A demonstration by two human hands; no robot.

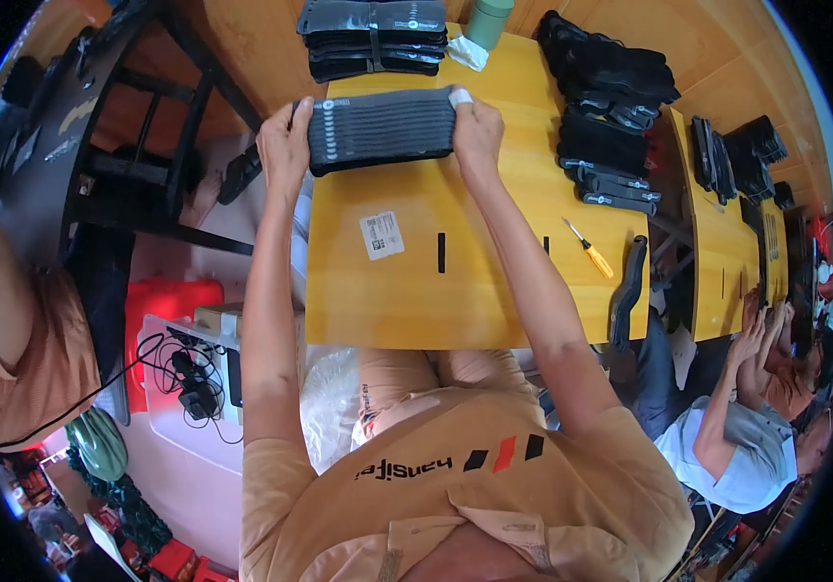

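A thick stack of dark grey folded socks [381,130] lies across the far left part of the yellow wooden table [475,301]. My left hand [286,141] grips the stack's left end at the table's edge. My right hand [476,126] presses on its right end, with a white bandage on one finger. Both arms reach straight out from the lower edge. Beyond the stack sits a banded bundle of black socks [375,39].
A white sticker [382,235] and a yellow-handled screwdriver [589,250] lie on the table. Piles of black socks [610,107] fill the right side. A green cup [487,21] stands at the back. Other people sit left [9,339] and right [736,427]. A power strip [198,383] lies on the floor.
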